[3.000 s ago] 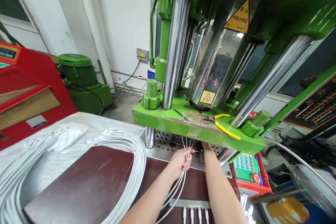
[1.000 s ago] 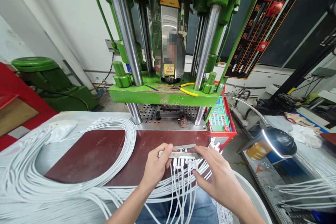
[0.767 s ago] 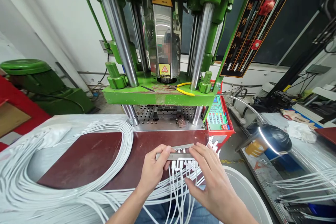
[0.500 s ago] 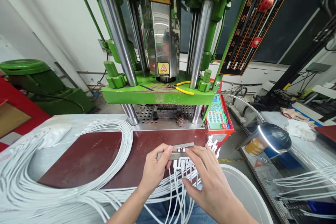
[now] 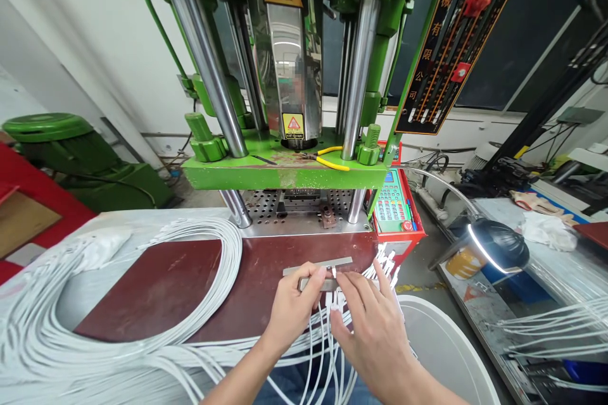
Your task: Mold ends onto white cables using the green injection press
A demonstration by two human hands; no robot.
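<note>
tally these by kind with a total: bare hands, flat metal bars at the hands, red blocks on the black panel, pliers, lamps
Hands: left hand and right hand, 2
Flat metal bars: 2
Red blocks: 3
Pliers: 1
Lamp: 1
Total: 9

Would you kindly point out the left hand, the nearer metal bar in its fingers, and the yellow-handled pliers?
Left hand [image 5: 292, 302]: head view, back of the hand.
Nearer metal bar [image 5: 329, 285]: head view, bare stretch between both hands.
Yellow-handled pliers [image 5: 332, 165]: head view, nearer handle.
</note>
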